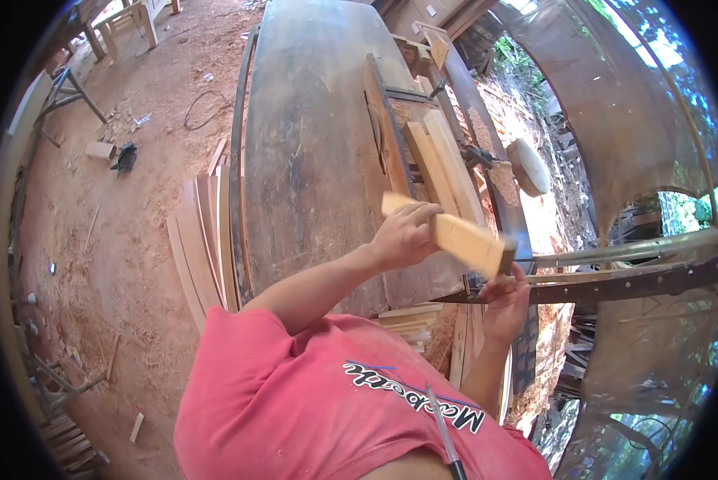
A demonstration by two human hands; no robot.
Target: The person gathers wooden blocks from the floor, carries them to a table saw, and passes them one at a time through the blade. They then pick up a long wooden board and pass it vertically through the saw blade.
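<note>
A pale wooden block is held at a slant over the near right part of the workbench, its right end slightly blurred. My left hand wraps over the block near its left end, fingers closed around it. At the block's darker right end, my right hand holds the lower corner with its fingertips, its palm partly turned up. Beyond the block, two pale wooden strips lie side by side next to a brown wooden board.
The long, dusty workbench stretches ahead. Curved boards lean at its left side. More cut pieces sit close to my body. A rounded pale object is on the right, near a dark beam. Debris lies on the reddish floor.
</note>
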